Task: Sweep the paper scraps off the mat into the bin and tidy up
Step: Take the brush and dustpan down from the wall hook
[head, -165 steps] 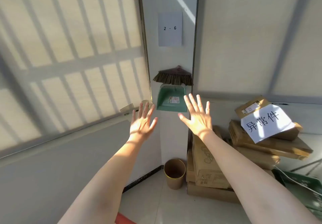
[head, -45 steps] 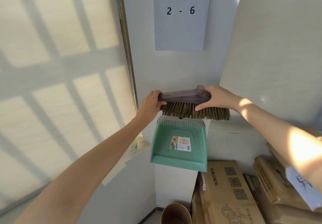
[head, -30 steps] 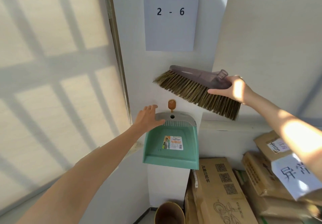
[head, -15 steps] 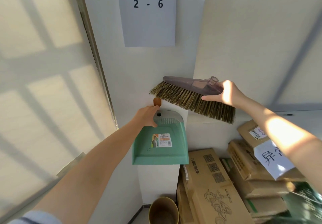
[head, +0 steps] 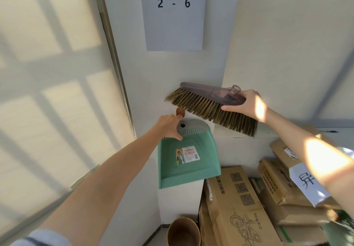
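My right hand [head: 247, 106] grips the grey plastic back of a broom head [head: 206, 107], held tilted in front of the wall with its brown bristles pointing down. My left hand [head: 168, 126] holds the grey top of a green dustpan [head: 187, 159], thumb on its front. The dustpan's hanging hole sits just below a small brown wall hook [head: 46, 111], off the hook. A brown round bin [head: 183, 232] stands on the floor in the corner below. No mat or paper scraps are in view.
Stacked cardboard boxes [head: 241, 203] fill the lower right, one bearing a white paper label [head: 306, 182]. A white sheet marked "2 - 6" [head: 173, 12] hangs on the wall pillar above. A sunlit blind covers the left side.
My right hand lifted the broom head off the wall and holds it to the right. My left hand left the broom, took the dustpan's top and has brought it down off the hook.
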The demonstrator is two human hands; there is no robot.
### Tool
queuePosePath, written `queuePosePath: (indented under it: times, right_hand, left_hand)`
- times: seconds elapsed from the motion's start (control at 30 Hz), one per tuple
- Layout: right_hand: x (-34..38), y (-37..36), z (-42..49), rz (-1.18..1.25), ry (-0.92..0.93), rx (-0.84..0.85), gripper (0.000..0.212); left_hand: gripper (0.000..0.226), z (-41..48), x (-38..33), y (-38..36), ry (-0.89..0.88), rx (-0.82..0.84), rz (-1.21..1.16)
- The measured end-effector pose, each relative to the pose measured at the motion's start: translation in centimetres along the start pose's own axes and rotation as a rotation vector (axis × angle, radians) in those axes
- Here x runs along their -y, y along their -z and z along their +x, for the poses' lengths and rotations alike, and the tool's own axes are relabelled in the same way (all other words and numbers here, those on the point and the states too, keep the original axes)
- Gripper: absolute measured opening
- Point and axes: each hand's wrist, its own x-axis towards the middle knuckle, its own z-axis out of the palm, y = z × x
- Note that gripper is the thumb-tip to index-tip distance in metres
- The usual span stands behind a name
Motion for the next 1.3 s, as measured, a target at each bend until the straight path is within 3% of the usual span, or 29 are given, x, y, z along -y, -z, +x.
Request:
queuePosePath:
  times: [0.3, 0.47, 0.67, 0.87, 1.0, 1.23, 1.3]
  right_hand:
    - [2.2, -2.3, 1.8, 0.056, 0.078, 0.042, 0.039]
    - [3.3, -4.3, 3.8, 0.059, 0.127, 0.101, 0.032]
    - [4.4, -9.1, 5.4, 0.087, 0.231, 0.182, 0.043]
    - [7.0, -14.5, 4.2, 0.117, 0.318, 0.290, 0.058]
    - [9.9, -17.8, 0.9, 0.116, 0.391, 0.337, 0.044]
    - [15.5, -23.2, -5.8, 0.159, 0.490, 0.466, 0.045]
    - [17.0, -24.4, -8.3, 0.198, 0.503, 0.505, 0.046]
  left_hand:
    - [0.076, -2.7, 2.6, 0.7, 0.102, 0.067, -0.176]
    - [0.069, -6.0, 4.8, 0.4, 0.272, 0.177, -0.319]
    - [0.071, -13.4, 7.6, -0.3, 0.520, 0.176, -0.440]
    - [0.064, -24.3, 6.9, -1.6, 0.866, 0.019, -0.609]
    - [0.069, -32.3, 4.3, -2.6, 1.118, -0.145, -0.729]
    - [0.096, -45.3, -0.8, -3.1, 1.463, -0.347, -0.814]
    - [0.095, -48.2, -2.5, -2.6, 1.544, -0.394, -0.831]
